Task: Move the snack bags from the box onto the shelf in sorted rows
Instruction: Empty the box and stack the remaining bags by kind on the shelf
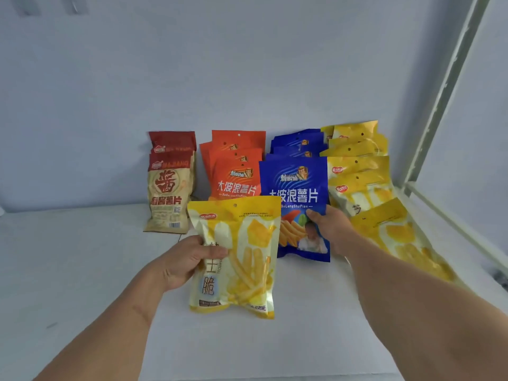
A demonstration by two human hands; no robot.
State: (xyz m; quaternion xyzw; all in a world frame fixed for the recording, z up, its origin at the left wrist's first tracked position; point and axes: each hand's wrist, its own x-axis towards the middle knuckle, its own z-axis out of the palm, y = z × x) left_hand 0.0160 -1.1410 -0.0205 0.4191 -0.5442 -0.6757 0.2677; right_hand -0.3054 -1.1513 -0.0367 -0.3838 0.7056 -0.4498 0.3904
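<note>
A yellow snack bag (236, 257) hangs upright in the left hand (189, 259), whose fingers and thumb pinch its left edge; it is held above the white shelf (82, 270), in front of the sorted rows. It covers the lower part of the front orange bag and overlaps the left edge of the front blue bag (298, 204).

The right hand (330, 229) grips that blue bag by its right edge, thumb on the printed face, the other fingers hidden behind it. The bag stands at the head of the blue row (299, 145), which runs back to the wall.

Just to the left stands the orange row (236, 160), bags overlapping one behind the other. Further left, with a narrow gap, two red-and-tan bags (169, 188) stand upright. To the right of the blue row lies the yellow row (362, 171), its bags leaning back; the nearest yellow bag (398, 235) lies almost flat beside the right forearm. A white frame post (445, 92) rises along the shelf's right side, close to the yellow row.
</note>
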